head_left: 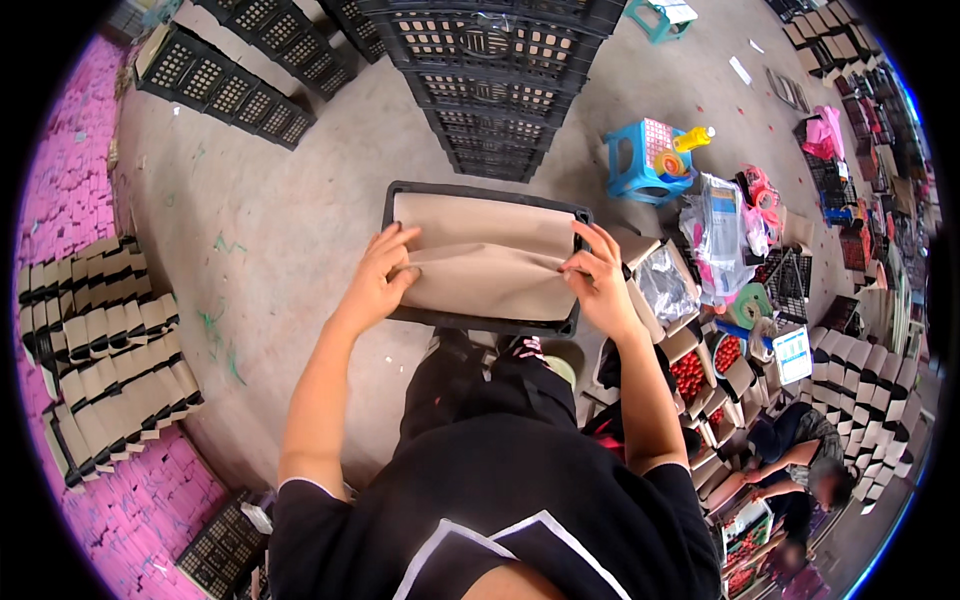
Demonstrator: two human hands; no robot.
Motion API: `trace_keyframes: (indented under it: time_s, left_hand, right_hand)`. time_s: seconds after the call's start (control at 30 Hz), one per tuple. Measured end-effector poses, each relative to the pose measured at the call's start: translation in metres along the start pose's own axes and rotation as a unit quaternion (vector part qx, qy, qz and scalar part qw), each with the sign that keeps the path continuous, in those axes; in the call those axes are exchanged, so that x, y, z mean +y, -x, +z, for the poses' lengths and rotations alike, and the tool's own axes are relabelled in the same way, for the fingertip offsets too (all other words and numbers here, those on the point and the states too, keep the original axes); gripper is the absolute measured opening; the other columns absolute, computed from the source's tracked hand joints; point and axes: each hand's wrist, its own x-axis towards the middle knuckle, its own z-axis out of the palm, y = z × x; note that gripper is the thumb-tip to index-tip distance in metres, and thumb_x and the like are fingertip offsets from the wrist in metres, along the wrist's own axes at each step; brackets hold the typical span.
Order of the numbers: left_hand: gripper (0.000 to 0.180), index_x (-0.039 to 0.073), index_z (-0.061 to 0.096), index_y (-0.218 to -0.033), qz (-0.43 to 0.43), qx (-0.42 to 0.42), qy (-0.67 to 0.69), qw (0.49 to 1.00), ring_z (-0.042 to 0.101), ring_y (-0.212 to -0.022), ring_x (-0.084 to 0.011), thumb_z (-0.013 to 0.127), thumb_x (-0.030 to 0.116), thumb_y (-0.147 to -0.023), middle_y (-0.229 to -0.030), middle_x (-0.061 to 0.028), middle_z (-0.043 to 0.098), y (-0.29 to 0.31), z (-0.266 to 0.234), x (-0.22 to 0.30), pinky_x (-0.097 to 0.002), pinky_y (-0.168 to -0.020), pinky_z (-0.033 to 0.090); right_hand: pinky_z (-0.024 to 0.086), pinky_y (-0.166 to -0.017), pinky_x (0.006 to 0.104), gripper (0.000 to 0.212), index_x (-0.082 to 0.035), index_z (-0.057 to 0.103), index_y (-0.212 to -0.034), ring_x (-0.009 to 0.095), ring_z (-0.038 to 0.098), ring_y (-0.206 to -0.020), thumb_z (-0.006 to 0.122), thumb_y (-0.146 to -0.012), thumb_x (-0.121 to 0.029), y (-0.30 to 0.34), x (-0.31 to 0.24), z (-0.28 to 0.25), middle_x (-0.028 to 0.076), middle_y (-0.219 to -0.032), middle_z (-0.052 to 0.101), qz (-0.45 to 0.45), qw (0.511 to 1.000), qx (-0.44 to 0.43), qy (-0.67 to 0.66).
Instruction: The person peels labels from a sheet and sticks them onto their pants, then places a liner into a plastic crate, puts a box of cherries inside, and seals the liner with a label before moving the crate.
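Observation:
In front of me is a black plastic crate, lined with a sheet of brown paper. A crease runs across the sheet from side to side. My left hand holds the paper's left edge, thumb and fingers curled at the crate's left rim. At the right end, my right hand pinches the fold of the paper between thumb and fingers. Only paper shows inside the crate; its floor is hidden.
Tall black crates stand stacked just ahead. A blue stool carries a yellow bottle. On the right are boxes with red round fruit and another person. Paper-lined crates pile up at left.

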Motion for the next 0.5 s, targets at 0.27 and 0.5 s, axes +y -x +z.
trace_keyframes:
  time_s: [0.27,0.5]
  left_hand:
    - [0.072,0.013,0.050,-0.132,0.025,-0.143,-0.183,0.972,0.028,-0.136,-0.0336,0.072,0.043,-0.071,-0.145,-0.0138,0.038,-0.073,0.013,0.068,-0.0480,-0.113,0.018]
    - [0.085,0.007,0.047,-0.134,0.070,-0.284,-0.167,0.941,0.030,-0.133,-0.0350,0.067,0.059,-0.070,-0.144,-0.0157,0.038,-0.073,0.024,0.049,-0.0482,-0.110,0.024]
  right_hand:
    - [0.028,-0.107,0.0463,0.006,-0.001,0.057,-0.085,0.038,0.037,-0.130,0.055,-0.081,0.003,-0.002,0.015,0.006,0.014,-0.121,0.059,0.037,0.997,-0.068,-0.021]
    - [0.033,-0.104,0.0471,0.007,0.000,0.055,-0.084,0.038,0.042,-0.125,0.058,-0.078,0.002,0.007,-0.022,-0.017,0.017,-0.122,0.057,-0.029,0.996,-0.081,0.022]
